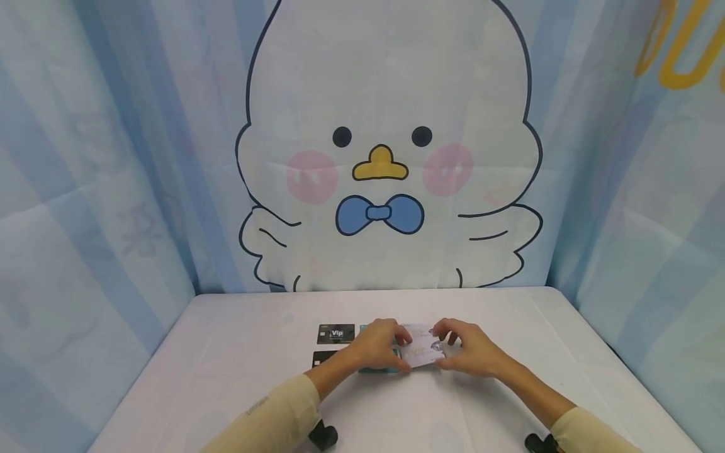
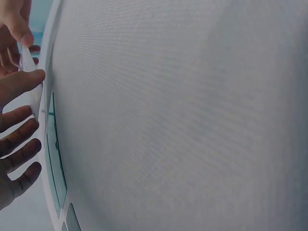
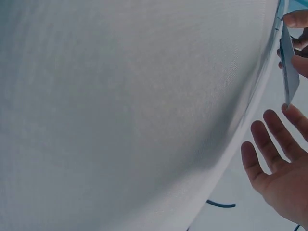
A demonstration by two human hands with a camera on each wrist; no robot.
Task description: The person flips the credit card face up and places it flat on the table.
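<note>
Both hands hold a white card with pale print, raised and slightly tilted over the table. My left hand pinches it at its left edge, thumb at the near side, partly covering the teal cards underneath. At the opposite edge my right hand grips it between thumb and index finger; the other fingers of that hand spread away from it. Edge-on, the card looks thin in the right wrist view. Just beyond it, another pale card shows between the hands.
Left of the hands lie a black card reading "Vip" and a second black card, half hidden by the left forearm. A white cloth covers the table. Behind stands a curtain printed with a cartoon bird.
</note>
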